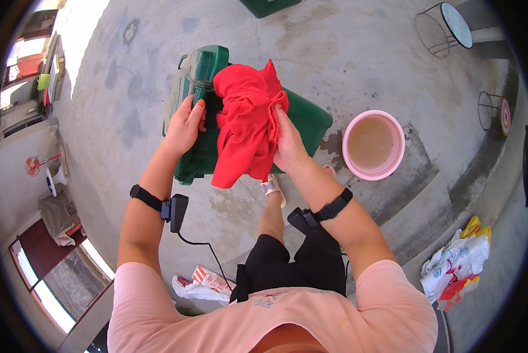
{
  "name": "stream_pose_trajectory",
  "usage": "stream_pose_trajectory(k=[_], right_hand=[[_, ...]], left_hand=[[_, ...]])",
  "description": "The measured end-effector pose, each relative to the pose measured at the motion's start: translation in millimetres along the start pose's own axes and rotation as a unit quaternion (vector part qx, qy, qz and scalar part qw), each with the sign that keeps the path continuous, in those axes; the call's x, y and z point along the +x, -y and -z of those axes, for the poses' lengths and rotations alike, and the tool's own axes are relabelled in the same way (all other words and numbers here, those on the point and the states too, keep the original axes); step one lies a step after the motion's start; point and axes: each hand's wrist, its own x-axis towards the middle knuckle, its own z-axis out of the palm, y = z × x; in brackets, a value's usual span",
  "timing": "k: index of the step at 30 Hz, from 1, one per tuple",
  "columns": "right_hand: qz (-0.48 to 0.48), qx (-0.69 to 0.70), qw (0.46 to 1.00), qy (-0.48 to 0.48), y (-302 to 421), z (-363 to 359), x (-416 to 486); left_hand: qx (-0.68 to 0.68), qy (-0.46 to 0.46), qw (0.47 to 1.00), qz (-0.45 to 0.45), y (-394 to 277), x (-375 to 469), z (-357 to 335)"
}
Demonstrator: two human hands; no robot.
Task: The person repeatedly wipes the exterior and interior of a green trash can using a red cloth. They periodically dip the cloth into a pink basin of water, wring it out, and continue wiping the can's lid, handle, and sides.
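A bunched red cloth [246, 119] hangs over a green plastic wheeled bin [308, 119] that lies tilted before me. My right hand [289, 143] grips the cloth along its right edge, thumb on top. At the bin's upper left, my left hand [187, 125] is closed around part of the dark green handle area, near the lid [213, 61]; its fingertips are partly hidden. The cloth covers the middle of the bin. To the right of the bin, a pink basin [400, 154] holds murky brown water.
Another green container [268, 5] stands at the top edge. Two round-topped wire stools [456, 25] are at the right, near a concrete step [405, 198]. Plastic bags [456, 264] lie at lower right. A packet and bag [209, 282] are by my left side.
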Motion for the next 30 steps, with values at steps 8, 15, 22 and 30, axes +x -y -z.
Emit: stream_pose_trajectory(k=[8, 15, 22, 30], right_hand=[[0.407, -0.556, 0.721, -0.076, -105, -14, 98], [0.315, -0.686, 0.589, -0.288, -118, 66, 123], [0.236, -0.452, 0.828, -0.232, -143, 56, 115], [0.404, -0.713, 0.569, -0.077, -161, 48, 110]], left_hand=[[0.190, -0.070, 0.976, -0.073, 2, -12, -10], [0.065, -0.106, 0.992, -0.022, 6, -17, -5], [-0.001, -0.161, 0.987, 0.026, 21, -18, 16], [-0.007, -0.151, 0.988, 0.017, 22, -32, 9]])
